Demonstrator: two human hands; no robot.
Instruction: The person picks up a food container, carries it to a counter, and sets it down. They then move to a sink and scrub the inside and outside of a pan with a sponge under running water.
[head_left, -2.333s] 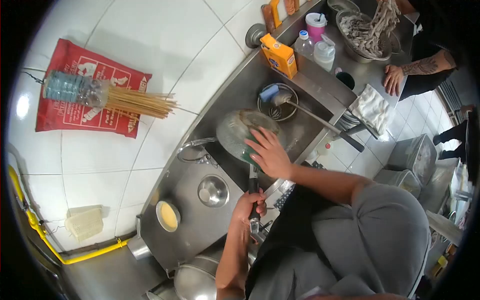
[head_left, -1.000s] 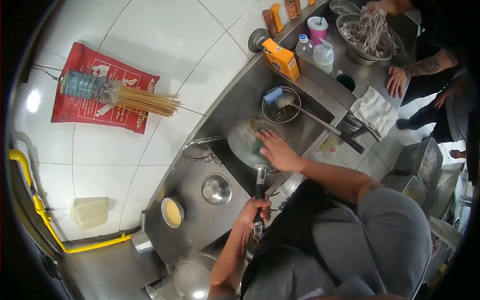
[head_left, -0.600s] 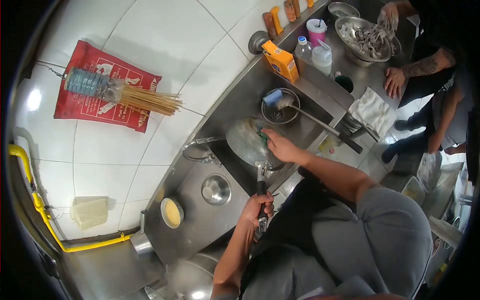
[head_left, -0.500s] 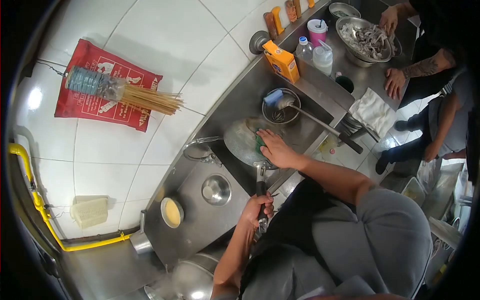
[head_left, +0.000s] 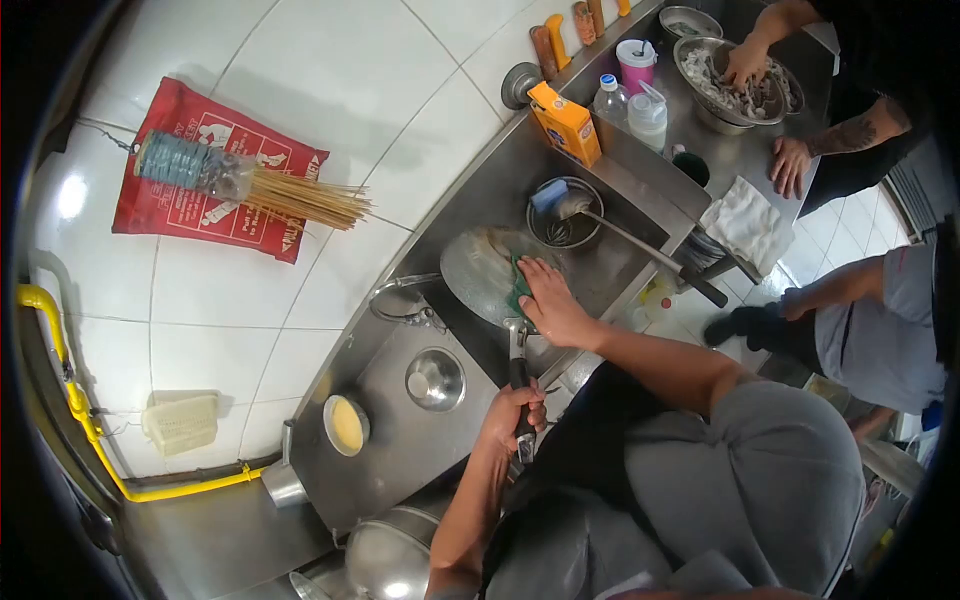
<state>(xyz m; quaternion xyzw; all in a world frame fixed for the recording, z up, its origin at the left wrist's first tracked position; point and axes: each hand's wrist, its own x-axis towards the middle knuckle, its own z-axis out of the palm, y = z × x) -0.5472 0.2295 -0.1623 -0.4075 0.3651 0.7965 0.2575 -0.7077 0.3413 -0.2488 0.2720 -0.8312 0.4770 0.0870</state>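
Observation:
My left hand (head_left: 514, 415) is wrapped round the black handle (head_left: 519, 372) of a wok. The wok (head_left: 475, 275) is tilted over the steel sink, wet and greyish on its surface. Flat against the wok near its handle side, my right hand (head_left: 553, 305) presses a green scouring pad (head_left: 519, 282), its fingers stretched out and partly covering the pad. Just beyond the wok, a round pot (head_left: 590, 240) in the sink holds a whisk (head_left: 558, 232), a blue sponge (head_left: 549, 195) and a long-handled ladle (head_left: 650, 252).
A faucet (head_left: 400, 295) arches beside the wok. On the steel counter stand a metal bowl (head_left: 436, 379) and a bowl of yellow contents (head_left: 346, 425). An orange box (head_left: 565, 122) sits on the sink ledge. A co-worker's hand (head_left: 747, 65) is in a bowl; another person (head_left: 870, 325) stands at right.
The wok and my right hand with the scouring pad have shifted slightly. A co-worker's hand has moved into the bowl's contents. The person at right has moved nearer.

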